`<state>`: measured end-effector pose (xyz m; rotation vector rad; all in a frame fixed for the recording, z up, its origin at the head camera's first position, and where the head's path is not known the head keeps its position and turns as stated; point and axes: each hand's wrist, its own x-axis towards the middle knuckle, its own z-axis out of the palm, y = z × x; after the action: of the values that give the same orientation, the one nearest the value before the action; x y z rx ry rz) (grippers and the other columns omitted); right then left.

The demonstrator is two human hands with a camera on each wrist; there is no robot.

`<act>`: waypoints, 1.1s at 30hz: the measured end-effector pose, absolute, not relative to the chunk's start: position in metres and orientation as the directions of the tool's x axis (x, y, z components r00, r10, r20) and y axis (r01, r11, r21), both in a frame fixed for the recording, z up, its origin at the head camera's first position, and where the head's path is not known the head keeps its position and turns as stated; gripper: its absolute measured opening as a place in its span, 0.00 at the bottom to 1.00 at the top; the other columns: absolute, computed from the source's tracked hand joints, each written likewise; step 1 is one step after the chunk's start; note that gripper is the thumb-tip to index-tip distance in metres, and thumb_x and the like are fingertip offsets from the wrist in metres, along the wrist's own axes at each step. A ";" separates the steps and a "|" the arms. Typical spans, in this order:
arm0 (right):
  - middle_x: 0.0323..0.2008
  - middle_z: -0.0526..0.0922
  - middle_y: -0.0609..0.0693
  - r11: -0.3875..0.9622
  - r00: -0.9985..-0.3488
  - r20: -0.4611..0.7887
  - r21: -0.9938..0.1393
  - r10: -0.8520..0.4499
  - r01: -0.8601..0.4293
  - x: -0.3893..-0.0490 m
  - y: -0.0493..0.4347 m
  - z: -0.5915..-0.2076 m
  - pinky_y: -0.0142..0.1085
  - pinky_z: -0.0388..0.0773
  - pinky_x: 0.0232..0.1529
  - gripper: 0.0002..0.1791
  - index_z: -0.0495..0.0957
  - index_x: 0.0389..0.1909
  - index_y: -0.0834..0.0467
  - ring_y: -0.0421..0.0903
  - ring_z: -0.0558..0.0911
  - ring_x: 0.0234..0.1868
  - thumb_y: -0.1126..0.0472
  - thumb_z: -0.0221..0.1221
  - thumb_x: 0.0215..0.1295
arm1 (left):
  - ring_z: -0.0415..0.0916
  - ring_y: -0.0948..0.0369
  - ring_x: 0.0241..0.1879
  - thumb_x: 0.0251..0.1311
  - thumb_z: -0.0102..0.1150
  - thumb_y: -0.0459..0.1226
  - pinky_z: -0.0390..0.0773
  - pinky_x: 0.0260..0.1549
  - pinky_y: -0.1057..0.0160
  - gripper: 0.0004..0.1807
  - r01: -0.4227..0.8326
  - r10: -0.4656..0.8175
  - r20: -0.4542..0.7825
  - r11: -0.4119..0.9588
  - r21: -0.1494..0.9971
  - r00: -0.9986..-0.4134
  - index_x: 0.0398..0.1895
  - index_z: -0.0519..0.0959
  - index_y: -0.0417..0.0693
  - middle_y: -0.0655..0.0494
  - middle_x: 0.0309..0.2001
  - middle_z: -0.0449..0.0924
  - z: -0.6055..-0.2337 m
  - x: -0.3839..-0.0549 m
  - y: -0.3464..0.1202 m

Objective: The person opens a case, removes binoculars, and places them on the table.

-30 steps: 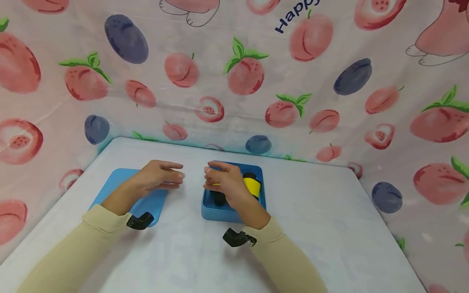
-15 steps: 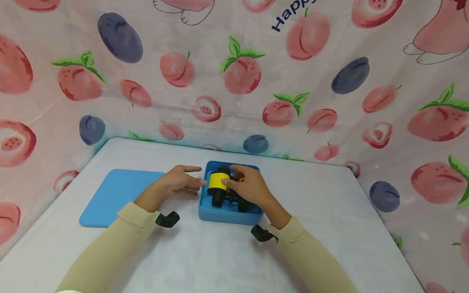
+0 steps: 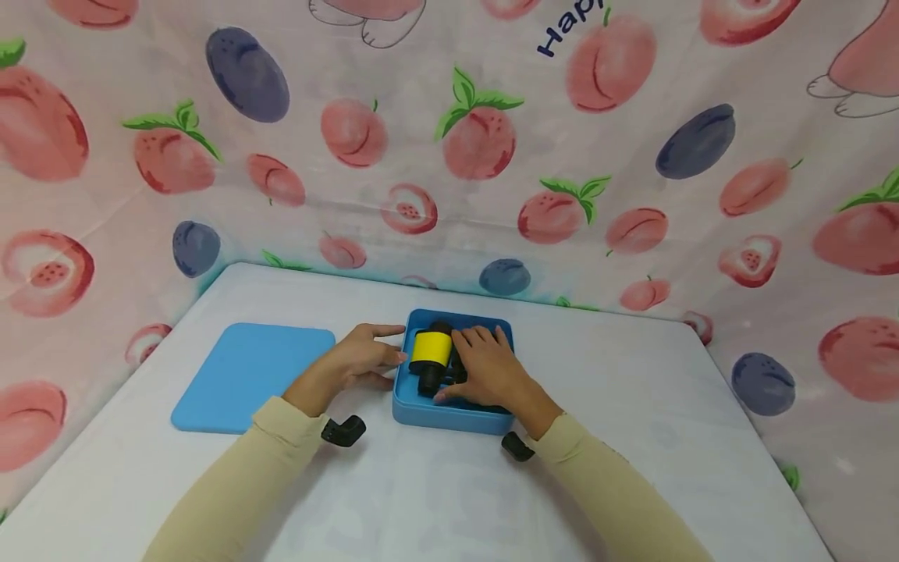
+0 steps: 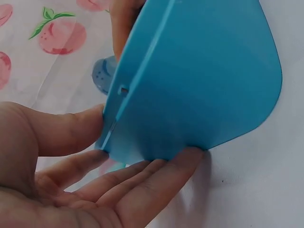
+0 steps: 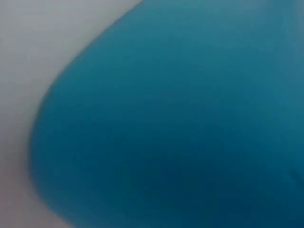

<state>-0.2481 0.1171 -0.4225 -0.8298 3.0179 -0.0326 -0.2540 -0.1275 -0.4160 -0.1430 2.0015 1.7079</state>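
Observation:
Black-and-yellow binoculars (image 3: 431, 350) lie inside a blue box (image 3: 449, 419). My right hand (image 3: 494, 371) rests over their right barrel, fingers spread toward the far side and thumb toward the near end; it hides most of that barrel. Against the box's left side is my left hand (image 3: 361, 359). In the left wrist view the thumb of the left hand (image 4: 71, 185) meets the upper part of the box wall (image 4: 204, 71), with the straight fingers along its lower edge. Only the blurred box wall (image 5: 156, 114) shows in the right wrist view.
A flat blue lid (image 3: 246, 378) lies to the left of the box on the white table (image 3: 604, 375). Behind and at both sides hangs a fruit-print cloth (image 3: 449, 195). Each wrist carries a small black camera mount (image 3: 343, 431).
My left hand has moved right, from over the lid to the box's side. My right hand has shifted right, uncovering the left barrel, and has settled over the right one.

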 end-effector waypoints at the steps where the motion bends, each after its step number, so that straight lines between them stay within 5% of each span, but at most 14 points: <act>1: 0.75 0.70 0.57 0.857 -0.857 -0.005 -0.022 -0.515 -0.515 -0.249 0.118 -0.424 0.66 0.58 0.78 0.65 0.61 0.79 0.59 0.58 0.68 0.76 0.20 0.65 0.51 | 0.70 0.40 0.73 0.70 0.59 0.27 0.83 0.56 0.39 0.38 -0.392 0.238 -0.434 0.207 0.897 -0.869 0.82 0.61 0.49 0.34 0.78 0.63 -0.416 -0.254 -0.127; 12: 0.71 0.76 0.55 0.829 -0.829 0.009 0.017 -0.559 -0.558 -0.257 0.119 -0.423 0.61 0.71 0.69 0.59 0.66 0.76 0.57 0.56 0.72 0.72 0.24 0.69 0.52 | 0.70 0.40 0.73 0.69 0.61 0.28 0.84 0.55 0.40 0.39 -0.399 0.220 -0.439 0.201 0.894 -0.871 0.81 0.62 0.52 0.35 0.77 0.64 -0.414 -0.255 -0.126; 33: 0.71 0.77 0.55 0.817 -0.820 0.010 -0.077 -0.573 -0.572 -0.258 0.127 -0.388 0.65 0.68 0.73 0.60 0.67 0.77 0.59 0.55 0.75 0.72 0.27 0.72 0.50 | 0.80 0.48 0.58 0.71 0.60 0.30 0.86 0.53 0.43 0.36 -0.378 0.206 -0.419 0.212 0.901 -0.884 0.81 0.63 0.53 0.36 0.72 0.72 -0.422 -0.252 -0.128</act>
<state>-0.2579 0.1270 -0.3884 -0.9389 2.9816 -0.1205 -0.2523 -0.1282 -0.4221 -0.1591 2.0390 1.7168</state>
